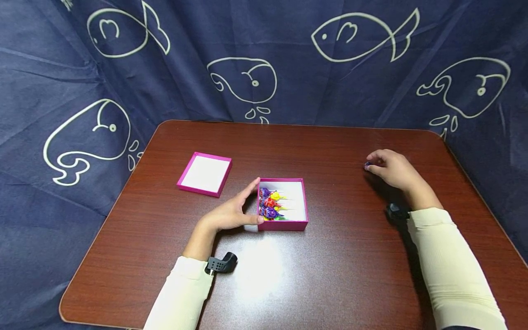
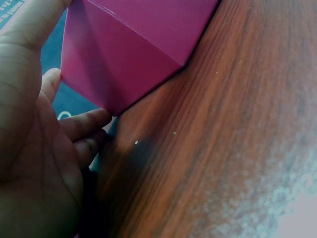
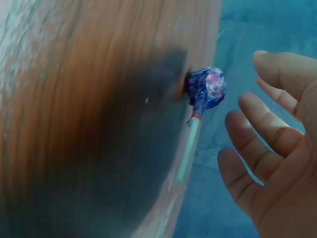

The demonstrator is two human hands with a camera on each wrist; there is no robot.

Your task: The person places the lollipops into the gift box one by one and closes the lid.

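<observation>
My left hand (image 1: 228, 213) holds the left side of a pink box (image 1: 284, 225), thumb at its near corner and fingers toward the far one. Several wrapped lollipops (image 1: 270, 202), purple, red and yellow, lie inside along its left part, sticks pointing right. In the left wrist view, fingertips touch the box's wall (image 2: 124, 54). Over the table's right side, my right hand (image 1: 392, 169) hovers with loosely bent fingers close to a purple-wrapped lollipop (image 3: 207, 89). A gap shows between those fingers and the lollipop in the right wrist view; its white stick is visible.
A pink box lid (image 1: 204, 174), white inside, lies upturned at the left of the brown wooden table (image 1: 330, 275). Dark blue cloth (image 1: 288, 41) with white fish and whale drawings hangs behind and beside the table. Light glares off the table's near middle.
</observation>
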